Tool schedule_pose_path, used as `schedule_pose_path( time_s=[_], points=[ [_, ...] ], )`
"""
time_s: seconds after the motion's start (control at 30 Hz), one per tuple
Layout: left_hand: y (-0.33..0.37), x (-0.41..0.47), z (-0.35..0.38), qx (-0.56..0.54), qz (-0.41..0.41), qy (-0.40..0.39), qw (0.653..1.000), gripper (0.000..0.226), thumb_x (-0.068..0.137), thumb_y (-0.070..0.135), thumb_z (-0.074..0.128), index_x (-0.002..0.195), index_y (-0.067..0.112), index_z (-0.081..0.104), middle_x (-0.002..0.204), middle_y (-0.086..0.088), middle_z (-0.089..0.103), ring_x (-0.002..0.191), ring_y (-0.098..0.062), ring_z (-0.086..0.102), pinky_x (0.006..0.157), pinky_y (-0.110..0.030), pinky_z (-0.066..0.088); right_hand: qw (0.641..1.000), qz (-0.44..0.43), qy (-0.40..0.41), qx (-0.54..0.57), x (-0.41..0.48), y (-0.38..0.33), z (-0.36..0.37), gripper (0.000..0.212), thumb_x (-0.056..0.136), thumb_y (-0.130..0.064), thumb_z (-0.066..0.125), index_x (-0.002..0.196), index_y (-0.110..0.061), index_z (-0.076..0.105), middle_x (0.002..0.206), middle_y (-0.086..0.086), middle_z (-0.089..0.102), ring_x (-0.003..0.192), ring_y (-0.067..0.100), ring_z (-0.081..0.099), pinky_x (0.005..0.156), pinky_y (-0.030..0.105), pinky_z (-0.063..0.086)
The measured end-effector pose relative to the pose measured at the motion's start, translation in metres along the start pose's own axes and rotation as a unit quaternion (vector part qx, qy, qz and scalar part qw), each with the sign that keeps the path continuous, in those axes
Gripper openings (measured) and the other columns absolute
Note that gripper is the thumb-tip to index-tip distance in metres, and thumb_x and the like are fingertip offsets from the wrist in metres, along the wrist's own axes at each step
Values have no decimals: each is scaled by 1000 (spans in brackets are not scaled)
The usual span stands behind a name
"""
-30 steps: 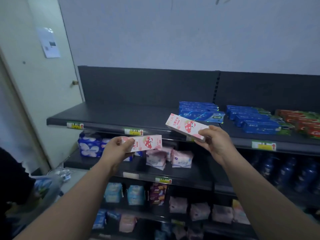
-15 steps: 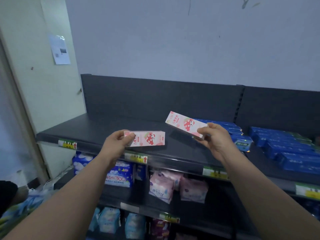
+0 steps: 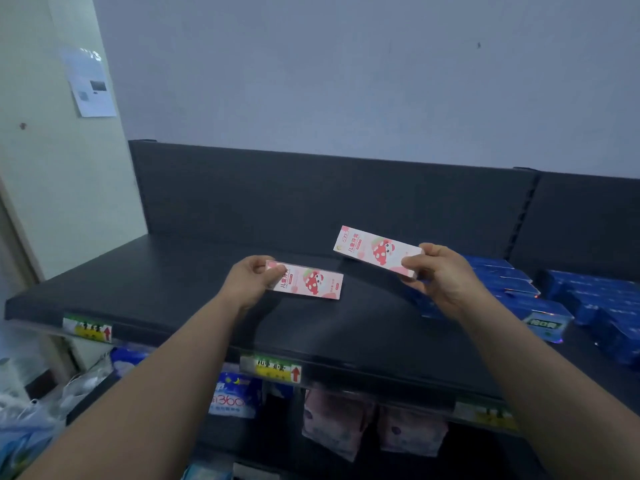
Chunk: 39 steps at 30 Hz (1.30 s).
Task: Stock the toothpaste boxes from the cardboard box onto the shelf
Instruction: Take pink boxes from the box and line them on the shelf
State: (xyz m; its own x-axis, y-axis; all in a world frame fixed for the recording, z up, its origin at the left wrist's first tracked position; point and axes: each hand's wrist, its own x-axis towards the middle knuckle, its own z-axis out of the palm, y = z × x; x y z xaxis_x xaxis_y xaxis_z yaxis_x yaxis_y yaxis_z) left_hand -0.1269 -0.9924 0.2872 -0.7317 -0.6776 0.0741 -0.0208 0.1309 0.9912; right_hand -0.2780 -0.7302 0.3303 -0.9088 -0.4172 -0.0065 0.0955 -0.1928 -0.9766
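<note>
Head view. Both forearms reach toward the top shelf [image 3: 156,289], a dark flat deck with a dark back panel [image 3: 311,195] behind it.

Left hand [image 3: 247,282]: thumb and fingers pinch the left end of the left pink toothpaste box [image 3: 310,281]. The box is roughly level, long side across the view, printed face up. It sits low over the bare middle of the deck. Whether it touches the deck cannot be told.

Right hand [image 3: 446,275]: thumb on the upper face and fingers underneath clamp the right end of the right pink toothpaste box [image 3: 375,251]. This box is tilted, with its free left end raised toward the back panel and clear of the deck. The two pink boxes are apart, and the right one is higher in the view.

Blue toothpaste boxes [image 3: 502,282] lie flat in stacks on the right part of the same shelf, just beyond the right hand, with more farther right.

A yellow-green price label [image 3: 272,368] with a red arrow sits on the shelf's front edge, between the forearms.

Lower shelf: a blue pack [image 3: 235,398] marked 360, and pink packs [image 3: 337,420] to its right.

A paper notice [image 3: 90,84] hangs on the pale wall, upper left. Plastic bags [image 3: 34,417] are at lower left, blurred.
</note>
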Motion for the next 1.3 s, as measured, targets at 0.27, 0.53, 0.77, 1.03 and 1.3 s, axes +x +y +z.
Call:
schedule_pose_path(
  time_s=[0.27, 0.53, 0.77, 1.03, 1.3],
  points=[
    [-4, 91, 15, 40, -8, -63, 997, 9, 85, 16, 70, 93, 16, 65, 97, -10, 68, 81, -20, 61, 90, -39, 52, 998, 5, 46, -41, 32, -1, 20, 41, 75, 9, 69, 109, -10, 56, 90, 8, 62, 79, 21, 60, 72, 32, 53],
    [-16, 150, 24, 118, 0, -66, 991, 42, 82, 22, 73, 117, 9, 54, 96, -2, 60, 88, -16, 60, 84, -29, 47, 996, 36, 18, -83, 56, 15, 39, 37, 76, 17, 62, 100, -11, 56, 95, 12, 64, 85, 25, 64, 74, 33, 55],
    [-23, 166, 30, 140, 18, -72, 987, 25, 83, 12, 73, 100, 8, 54, 83, -1, 57, 88, -20, 61, 76, -28, 49, 990, 54, 19, -128, 76, 37, 56, 41, 74, 24, 58, 99, -9, 56, 86, 11, 60, 81, 25, 61, 71, 33, 51],
    [-20, 171, 25, 146, 22, -77, 986, 24, 87, 20, 67, 106, 9, 59, 77, 6, 53, 69, -7, 48, 62, -22, 41, 975, 67, 25, -210, 95, 50, 74, 45, 76, 20, 60, 111, -7, 54, 98, 8, 64, 93, 23, 62, 71, 27, 53],
    [-14, 156, 11, 114, 43, -62, 991, 21, 91, 22, 59, 105, 7, 63, 87, 2, 58, 81, -13, 52, 79, -30, 44, 958, 54, 64, -273, 103, 62, 96, 49, 79, 15, 63, 121, -5, 53, 98, 4, 60, 87, 15, 58, 61, 17, 49]
  ],
)
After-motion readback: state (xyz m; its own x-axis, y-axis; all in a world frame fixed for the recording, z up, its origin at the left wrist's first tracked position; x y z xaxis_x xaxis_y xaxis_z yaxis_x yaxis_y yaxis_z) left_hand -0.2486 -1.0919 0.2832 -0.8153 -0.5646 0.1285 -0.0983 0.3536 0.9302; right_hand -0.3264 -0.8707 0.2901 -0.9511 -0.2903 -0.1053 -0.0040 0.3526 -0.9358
